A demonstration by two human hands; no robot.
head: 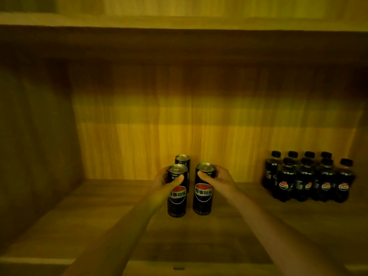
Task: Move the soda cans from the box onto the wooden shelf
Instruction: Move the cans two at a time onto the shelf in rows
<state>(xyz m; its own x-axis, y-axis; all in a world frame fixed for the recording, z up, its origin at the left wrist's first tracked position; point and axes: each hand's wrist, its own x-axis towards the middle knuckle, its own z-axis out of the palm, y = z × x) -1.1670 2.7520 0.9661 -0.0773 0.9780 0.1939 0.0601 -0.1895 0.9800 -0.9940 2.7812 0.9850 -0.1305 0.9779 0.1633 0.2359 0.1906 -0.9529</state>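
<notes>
While upright, two cans (177, 193) sit in each hand's grip (165, 181).

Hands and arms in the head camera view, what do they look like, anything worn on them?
Both the left hand and the right hand are bare: no gloves, and no rings that show in the dim, yellow-green light. Both forearms are uncovered to the bottom edge of the picture, with no sleeve, watch or bracelet in view. The fingers look slim, and no markings can be made out.
</notes>
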